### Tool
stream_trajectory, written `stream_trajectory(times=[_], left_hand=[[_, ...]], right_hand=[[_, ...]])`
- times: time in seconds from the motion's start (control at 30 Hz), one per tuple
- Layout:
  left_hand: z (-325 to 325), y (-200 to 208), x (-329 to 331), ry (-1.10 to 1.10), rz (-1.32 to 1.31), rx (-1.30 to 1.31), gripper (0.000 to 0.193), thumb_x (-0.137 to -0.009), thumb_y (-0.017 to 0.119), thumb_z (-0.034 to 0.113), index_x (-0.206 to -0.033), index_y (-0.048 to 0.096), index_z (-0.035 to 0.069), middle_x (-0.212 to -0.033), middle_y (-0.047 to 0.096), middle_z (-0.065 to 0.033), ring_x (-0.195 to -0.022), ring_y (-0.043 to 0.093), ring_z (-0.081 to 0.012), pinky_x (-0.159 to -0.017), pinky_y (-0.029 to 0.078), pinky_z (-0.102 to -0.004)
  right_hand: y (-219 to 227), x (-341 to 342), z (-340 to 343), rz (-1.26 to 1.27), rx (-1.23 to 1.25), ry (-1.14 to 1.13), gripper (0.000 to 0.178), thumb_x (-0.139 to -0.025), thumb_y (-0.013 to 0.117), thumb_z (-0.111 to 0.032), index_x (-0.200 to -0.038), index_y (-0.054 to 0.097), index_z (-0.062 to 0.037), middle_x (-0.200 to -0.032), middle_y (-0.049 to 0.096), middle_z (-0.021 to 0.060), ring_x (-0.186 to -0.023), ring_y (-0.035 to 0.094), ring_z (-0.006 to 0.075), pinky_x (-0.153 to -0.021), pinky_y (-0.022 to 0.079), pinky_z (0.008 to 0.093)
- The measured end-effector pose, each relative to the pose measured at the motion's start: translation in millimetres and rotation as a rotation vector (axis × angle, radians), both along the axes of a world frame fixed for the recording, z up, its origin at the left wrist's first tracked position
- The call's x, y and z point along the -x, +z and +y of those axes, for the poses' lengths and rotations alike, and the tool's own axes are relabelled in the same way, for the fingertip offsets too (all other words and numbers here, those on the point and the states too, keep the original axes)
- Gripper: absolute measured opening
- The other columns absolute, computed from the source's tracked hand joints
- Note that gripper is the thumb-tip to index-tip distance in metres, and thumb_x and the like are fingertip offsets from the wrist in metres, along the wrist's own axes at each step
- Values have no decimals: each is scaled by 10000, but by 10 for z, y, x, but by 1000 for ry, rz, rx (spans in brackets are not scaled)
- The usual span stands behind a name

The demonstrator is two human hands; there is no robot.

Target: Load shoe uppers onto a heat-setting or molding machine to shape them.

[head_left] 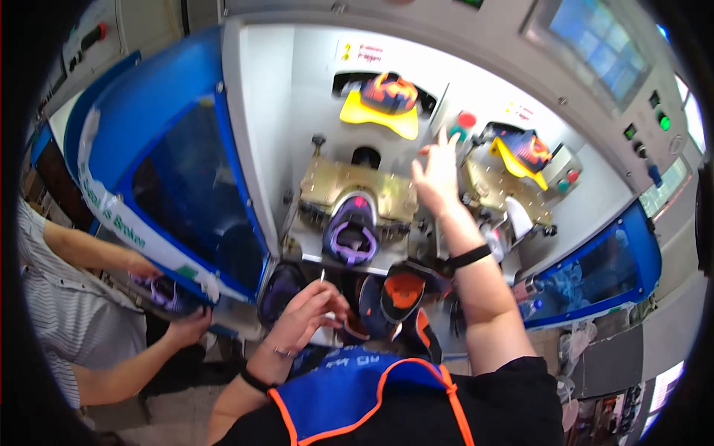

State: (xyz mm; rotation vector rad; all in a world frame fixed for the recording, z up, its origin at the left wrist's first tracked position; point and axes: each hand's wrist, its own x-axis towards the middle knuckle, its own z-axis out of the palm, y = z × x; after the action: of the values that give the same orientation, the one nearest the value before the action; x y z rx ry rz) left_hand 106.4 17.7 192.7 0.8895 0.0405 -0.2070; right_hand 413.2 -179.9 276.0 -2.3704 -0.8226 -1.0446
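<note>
My right hand (439, 175) reaches up inside the lit white machine, fingers stretched out. Its fingertips are close to a box with a red button (466, 119) and a green button (459, 134); contact cannot be made out. Low in front of the machine, my left hand (306, 314) is closed, and a thin white stick (322, 275) rises from its fingers. A black and purple shoe upper (352, 232) sits at the left metal clamp (349, 186). Above the two stations are an orange and navy shoe upper (390, 92) on a yellow pad (372, 117) and a similar upper (526, 149).
Several dark and orange shoe uppers (402, 291) stand below the machine's ledge. Blue-framed doors (178, 178) hang open at both sides. At the left, a person in a striped shirt (111, 327) holds a purple shoe upper (165, 292). A screen (595, 44) is at upper right.
</note>
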Motion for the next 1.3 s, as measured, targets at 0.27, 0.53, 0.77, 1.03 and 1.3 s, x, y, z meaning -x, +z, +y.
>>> stream_trajectory(times=[0.27, 0.53, 0.77, 1.03, 1.3], left_hand=[[-214, -179, -226, -281, 46, -56, 225, -972, 522, 284, -1062, 513, 78, -1015, 631, -92, -902, 632, -154, -756, 544, -287], [-538, -428, -284, -455, 110, -37, 196, -979, 521, 251, -1054, 515, 71, -982, 640, -102, -854, 652, -159, -724, 550, -268], [-721, -422, -219, -490, 115, -98, 179, -981, 513, 233, -1051, 514, 68, -1002, 628, -113, -871, 639, -165, -742, 545, -274], [-1144, -241, -233, -420, 135, -119, 175, -983, 493, 213, -1043, 512, 49, -998, 625, -138, -869, 648, -198, -749, 542, -281], [-1897, -29, -628, -523, 99, -180, 297, -1016, 450, 225, -1227, 499, 22, -1191, 593, -145, -991, 670, -255, -807, 554, -316]], right_hand=[[188, 453, -780, -3, -120, 94, 106, -841, 645, -122, -882, 616, -29, -1204, 591, 169, -1096, 574, 342, -947, 443, 402], [631, 400, -1989, -71, -180, -292, 91, -888, 595, -110, -943, 611, -40, -997, 602, 123, -842, 616, 279, -750, 501, 358], [1092, -651, -2759, 62, 246, -390, 292, -973, 495, -293, -1184, 591, -115, -1148, 598, 130, -1016, 592, 298, -920, 451, 402], [668, -158, -2417, 114, -13, -73, 312, -903, 566, -402, -915, 626, -96, -939, 629, 137, -897, 610, 330, -780, 480, 404], [-683, 2058, -2369, 192, -215, -125, 121, -833, 663, -126, -833, 573, -46, -798, 562, 122, -749, 559, 330, -666, 444, 404]])
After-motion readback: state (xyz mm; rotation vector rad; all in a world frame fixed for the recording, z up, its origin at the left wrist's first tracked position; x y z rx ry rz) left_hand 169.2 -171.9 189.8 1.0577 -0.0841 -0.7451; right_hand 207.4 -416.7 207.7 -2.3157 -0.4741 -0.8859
